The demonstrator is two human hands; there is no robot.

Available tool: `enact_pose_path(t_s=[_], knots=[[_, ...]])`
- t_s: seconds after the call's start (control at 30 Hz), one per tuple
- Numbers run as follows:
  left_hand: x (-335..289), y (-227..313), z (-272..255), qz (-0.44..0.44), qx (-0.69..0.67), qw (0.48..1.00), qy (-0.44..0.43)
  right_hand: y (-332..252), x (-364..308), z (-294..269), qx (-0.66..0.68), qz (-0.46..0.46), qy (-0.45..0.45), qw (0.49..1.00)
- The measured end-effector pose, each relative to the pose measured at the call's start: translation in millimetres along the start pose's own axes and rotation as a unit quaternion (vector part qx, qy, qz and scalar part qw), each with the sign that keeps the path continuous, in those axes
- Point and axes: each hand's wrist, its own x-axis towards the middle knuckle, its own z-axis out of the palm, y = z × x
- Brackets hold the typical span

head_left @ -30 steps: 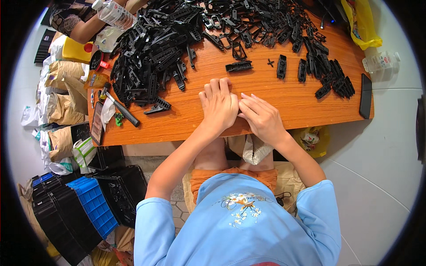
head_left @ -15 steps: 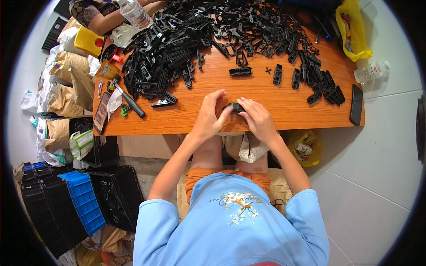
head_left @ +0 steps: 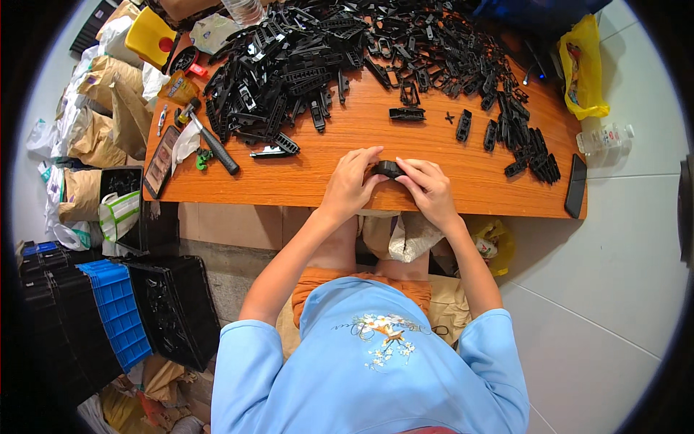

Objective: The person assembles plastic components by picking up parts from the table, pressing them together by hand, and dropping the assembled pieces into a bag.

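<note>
A small black plastic part (head_left: 390,168) is held between both hands just above the near edge of the wooden table (head_left: 318,188). My left hand (head_left: 351,181) grips its left end between thumb and fingers. At the other end, my right hand (head_left: 428,186) pinches it with fingertips and thumb. Beyond my hands lie a black part on its side (head_left: 407,114), a tiny black cross-shaped piece (head_left: 450,117) and two narrow black parts, one of them upright-looking (head_left: 463,125). The detail of the held part is too small to make out.
A large heap of black plastic parts (head_left: 289,79) covers the far table. At left are a hammer (head_left: 217,148), a phone (head_left: 160,163) and a green piece (head_left: 203,159). A dark phone (head_left: 575,186) lies near the right edge. Black and blue crates (head_left: 116,304) stand at lower left.
The view has shifted slightly. The held part shows more plainly between my hands, and my right fingers have moved toward its right end. The other person's arm at upper left is out of view.
</note>
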Motion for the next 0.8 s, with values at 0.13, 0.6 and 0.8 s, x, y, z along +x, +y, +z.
enact_pose_path(t_s=[0.13,0.6,0.8], knots=[[-1,-1,0,-0.004,-0.008,1.0,0.0,-3,1,0,-0.067,-0.061,0.001,0.996],[50,19,30,-0.113,0.08,0.989,0.044,-6,1,-3,-0.147,-0.123,-0.022,0.981],[48,11,38,-0.036,0.14,0.985,0.091,-7,-5,1,-0.147,-0.112,-0.009,0.983]])
